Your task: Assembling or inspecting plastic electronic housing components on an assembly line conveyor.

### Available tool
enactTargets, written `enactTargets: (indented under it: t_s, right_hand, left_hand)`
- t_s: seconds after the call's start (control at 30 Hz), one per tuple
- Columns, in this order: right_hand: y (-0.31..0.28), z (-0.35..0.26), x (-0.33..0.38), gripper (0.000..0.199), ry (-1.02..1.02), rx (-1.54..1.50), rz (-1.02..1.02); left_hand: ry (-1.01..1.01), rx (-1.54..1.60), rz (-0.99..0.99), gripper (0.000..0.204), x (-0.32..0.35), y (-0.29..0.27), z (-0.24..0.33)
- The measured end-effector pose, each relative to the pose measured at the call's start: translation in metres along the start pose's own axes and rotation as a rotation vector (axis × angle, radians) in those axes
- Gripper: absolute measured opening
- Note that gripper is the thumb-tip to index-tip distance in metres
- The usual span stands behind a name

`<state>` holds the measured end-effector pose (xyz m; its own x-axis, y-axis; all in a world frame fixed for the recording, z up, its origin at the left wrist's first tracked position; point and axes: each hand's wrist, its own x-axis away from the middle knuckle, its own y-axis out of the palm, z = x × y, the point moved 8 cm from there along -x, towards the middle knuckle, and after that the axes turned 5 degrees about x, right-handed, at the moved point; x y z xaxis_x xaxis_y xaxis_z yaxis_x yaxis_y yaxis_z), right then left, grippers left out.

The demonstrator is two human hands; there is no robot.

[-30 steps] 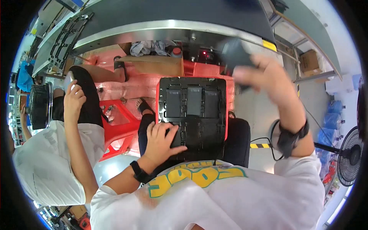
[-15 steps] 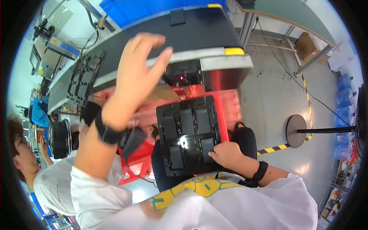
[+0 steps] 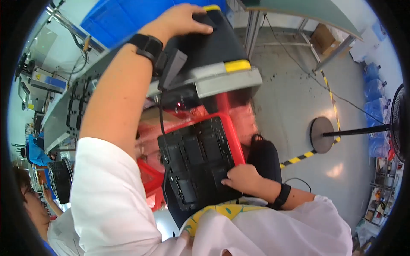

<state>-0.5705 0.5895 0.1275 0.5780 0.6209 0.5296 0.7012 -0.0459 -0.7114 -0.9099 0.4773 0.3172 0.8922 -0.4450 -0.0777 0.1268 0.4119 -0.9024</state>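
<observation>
Conveyor belt [image 3: 213,47], left hand [image 3: 181,19] now down flat.

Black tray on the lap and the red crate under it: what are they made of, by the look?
Black tray: likely moulded plastic, matte black; sharp ribbed pockets, dull sheen. The right hand rests on its near edge.
Red crate: probably rigid plastic, glossy red; smooth, uniformly coloured rim. Blur leaves the finish uncertain.
</observation>
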Motion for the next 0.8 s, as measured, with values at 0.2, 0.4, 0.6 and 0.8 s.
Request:
enactTargets:
  t_s: [0.2, 0.4, 0.6, 0.8]
  right_hand:
    - [-0.001, 0.0, 0.0, 0.03, -0.023, 0.013, 0.077]
    - [0.006, -0.001, 0.016, 0.031, -0.118, 0.115, 0.242]
    - [-0.011, -0.025, 0.039, 0.025, -0.226, -0.012, 0.598]
    - [-0.043, -0.049, 0.029, 0.016, -0.294, 0.018, 0.621]
  left_hand:
    - [0.228, 0.021, 0.379, 0.066, 0.114, -0.03, 0.086]
    - [0.123, 0.167, 0.045, 0.068, 0.285, 0.058, 0.132]
    - [-0.048, 0.148, -0.077, 0.071, 0.388, 0.174, 0.097]
    - [-0.036, 0.055, -0.027, 0.059, 0.398, 0.2, 0.102]
